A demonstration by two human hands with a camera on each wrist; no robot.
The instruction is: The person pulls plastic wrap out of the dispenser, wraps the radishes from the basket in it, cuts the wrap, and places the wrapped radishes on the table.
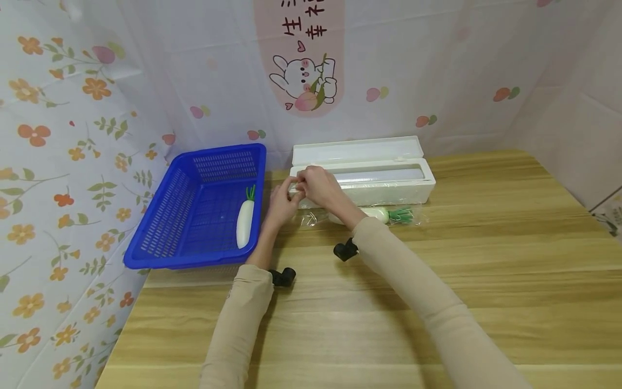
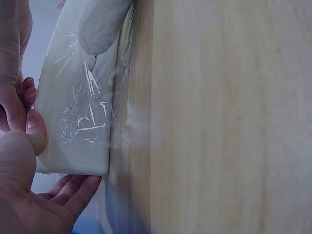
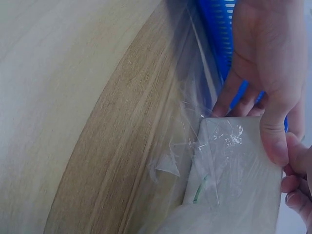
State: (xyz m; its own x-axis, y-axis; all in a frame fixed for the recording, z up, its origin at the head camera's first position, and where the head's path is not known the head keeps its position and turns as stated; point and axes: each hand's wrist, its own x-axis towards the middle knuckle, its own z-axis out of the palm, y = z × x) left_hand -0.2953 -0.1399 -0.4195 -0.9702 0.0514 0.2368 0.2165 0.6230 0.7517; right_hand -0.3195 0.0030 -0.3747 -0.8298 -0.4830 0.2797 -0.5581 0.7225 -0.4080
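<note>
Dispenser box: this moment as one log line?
dispenser box: lid up, roll inside; left hand: grips box's left end; right hand: same end; daikon in clear film: in front of box; bare daikon: inside blue basket

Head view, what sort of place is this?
Probably a makeshift indoor tabletop workspace: a wooden table backed by creased, printed hangings, with a blue basket and a long white box on it.
</note>
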